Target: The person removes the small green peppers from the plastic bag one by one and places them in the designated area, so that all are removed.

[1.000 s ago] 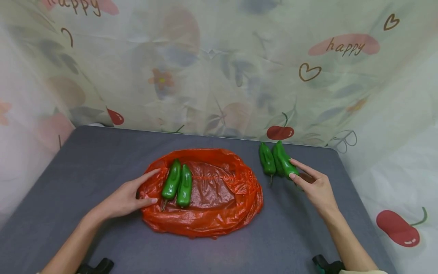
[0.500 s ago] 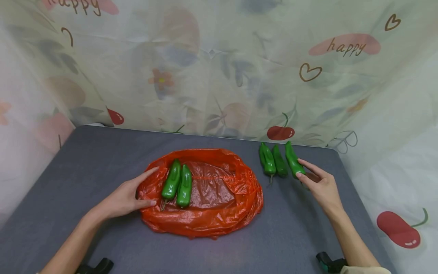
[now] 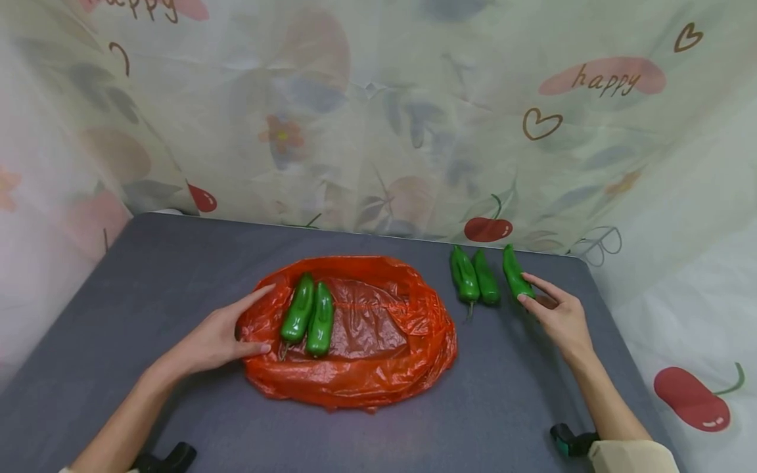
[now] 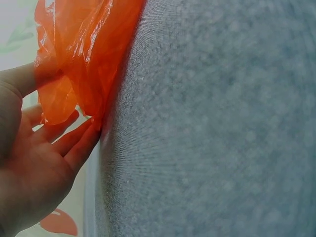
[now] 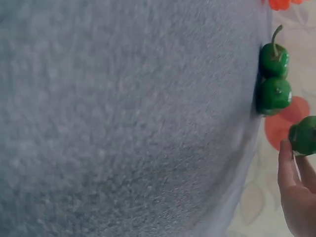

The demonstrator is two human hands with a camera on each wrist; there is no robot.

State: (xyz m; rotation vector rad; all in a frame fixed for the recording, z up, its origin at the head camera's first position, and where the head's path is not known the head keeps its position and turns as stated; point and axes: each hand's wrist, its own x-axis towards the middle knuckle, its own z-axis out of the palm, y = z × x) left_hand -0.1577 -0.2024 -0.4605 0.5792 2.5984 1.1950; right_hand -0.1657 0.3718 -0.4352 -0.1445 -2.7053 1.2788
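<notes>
An orange-red plastic bag (image 3: pixel 355 387) lies spread with its mouth up on the table, and two green peppers (image 3: pixel 298 309) rest inside at its left. My left hand (image 3: pixel 221 338) grips the bag's left side, thumb and forefinger over the rim; in the left wrist view other fingers (image 4: pixel 81 145) lie along its outside. At the back right, my right hand (image 3: pixel 562 322) pinches the lower end of a green pepper (image 3: pixel 516 272) between thumb and fingers. That pepper shows apart from the tabletop in the right wrist view, its far end partly cut off by the frame.
Two more green peppers (image 3: pixel 464 276) lie side by side on the grey table (image 3: pixel 384 440), between the bag and my right hand. A patterned curtain (image 3: pixel 367 131) hangs right behind the table's back edge.
My right hand has drawn its pepper to the right, away from the two beside it, opening a gap. My left hand stays at the bag. The head view has shifted slightly.
</notes>
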